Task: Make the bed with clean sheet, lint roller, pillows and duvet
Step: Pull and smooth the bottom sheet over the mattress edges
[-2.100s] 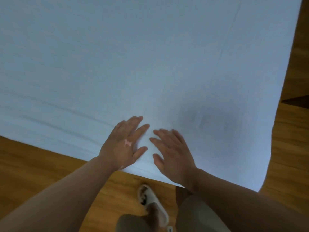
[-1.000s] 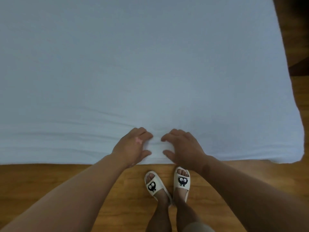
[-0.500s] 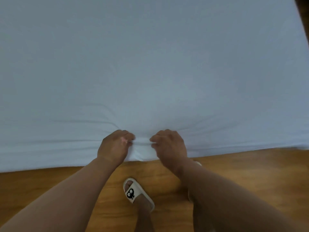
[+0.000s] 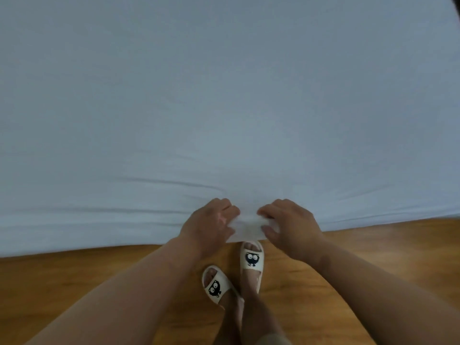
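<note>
Nearest me is wood floor [image 4: 74,290] and two cream slippers [image 4: 251,257] with a black cartoon print, toes close to the near edge of the bed [image 4: 124,241].

Just past them are the hands, close together at that near edge, roughly mid-width. Left hand [image 4: 211,224] has its fingers curled, pinching the cloth. Right hand [image 4: 291,226] does the same, fingers curled over and thumb under the bunch. A short raised bunch of the sheet [image 4: 224,95] sits between them. Both forearms are bare.

The sheet is pale blue-white and covers the whole bed top, hanging a little over the near edge. I see shallow creases fanning left and right from the grip; further in it lies flat.

Handling, my call: thin cloth, light, fully limp, no stiffness, not fragile, and not slippery on bare fingers. It only transmits pull, so a push just wrinkles it. I'd hold it right at the hem along the near edge, hands spread wider for even tension.

Room: the floor strip along the near edge is open left and right, good for sidestepping. The right edge of the bed is at the frame border. The far edge is out of view. A dark patch shows at the far right corner; I can't tell what it is. No pillows, duvet or lint roller are in view.
</note>
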The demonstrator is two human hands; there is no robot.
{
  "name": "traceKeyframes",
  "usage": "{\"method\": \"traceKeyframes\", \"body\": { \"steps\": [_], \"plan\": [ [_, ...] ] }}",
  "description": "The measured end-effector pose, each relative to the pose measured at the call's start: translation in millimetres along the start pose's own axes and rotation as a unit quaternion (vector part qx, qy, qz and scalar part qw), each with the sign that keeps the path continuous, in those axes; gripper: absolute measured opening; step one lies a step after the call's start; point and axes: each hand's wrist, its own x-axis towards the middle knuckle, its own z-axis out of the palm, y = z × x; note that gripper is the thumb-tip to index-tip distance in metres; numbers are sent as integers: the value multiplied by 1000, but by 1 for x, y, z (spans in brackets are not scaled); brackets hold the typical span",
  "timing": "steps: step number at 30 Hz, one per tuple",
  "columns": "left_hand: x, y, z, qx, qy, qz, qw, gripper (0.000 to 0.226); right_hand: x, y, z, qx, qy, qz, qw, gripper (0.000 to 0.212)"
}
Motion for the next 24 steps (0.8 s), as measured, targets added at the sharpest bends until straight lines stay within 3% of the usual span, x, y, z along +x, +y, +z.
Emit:
{"method": "traceKeyframes", "body": {
  "steps": [1,5,10,18,24],
  "plan": [
    [-10,-12,-4,20,25,13,999,30,8,-14,4,12,-1,-26,1000,37],
    [-55,-64,-22,43,113,-77,990,52,46,-74,32,51,18,-61,997,42],
    [-65,-92,-17,40,127,-149,980,29,65,-91,54,66,44,-29,996,10],
    [-53,-92,-25,-9,59,-227,972,8,78,-82,33,113,-63,-12,992,20],
    [-63,-81,-30,-15,-29,-239,970,9,58,-89,27,104,-95,-26,990,20]
  ]
}}
